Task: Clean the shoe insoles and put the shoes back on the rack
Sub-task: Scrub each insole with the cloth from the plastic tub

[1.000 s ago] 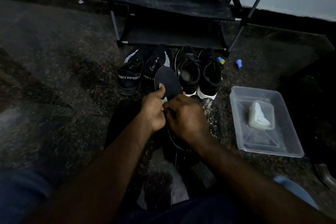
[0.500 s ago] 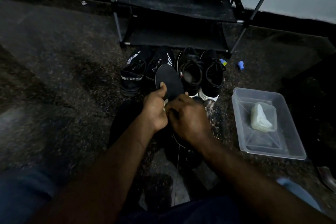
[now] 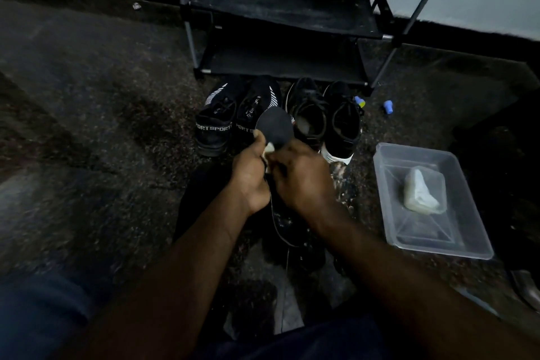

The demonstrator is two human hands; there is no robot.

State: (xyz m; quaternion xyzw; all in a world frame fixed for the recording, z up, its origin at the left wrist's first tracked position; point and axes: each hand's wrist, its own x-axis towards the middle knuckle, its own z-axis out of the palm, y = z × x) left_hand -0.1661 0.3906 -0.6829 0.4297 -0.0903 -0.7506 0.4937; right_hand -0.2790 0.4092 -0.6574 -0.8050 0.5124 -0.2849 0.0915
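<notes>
My left hand (image 3: 250, 175) grips the insole (image 3: 276, 126), toe end raised just near of the shoes (image 3: 309, 123), steadying it while my right hand (image 3: 302, 177) pinches what looks like a wipe (image 3: 270, 148) against it to scrub.

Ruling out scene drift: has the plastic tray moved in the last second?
No. The tray sits at the same offset from the nearest rack leg and the white-soled shoe as before; only the camera shifted slightly.
</notes>
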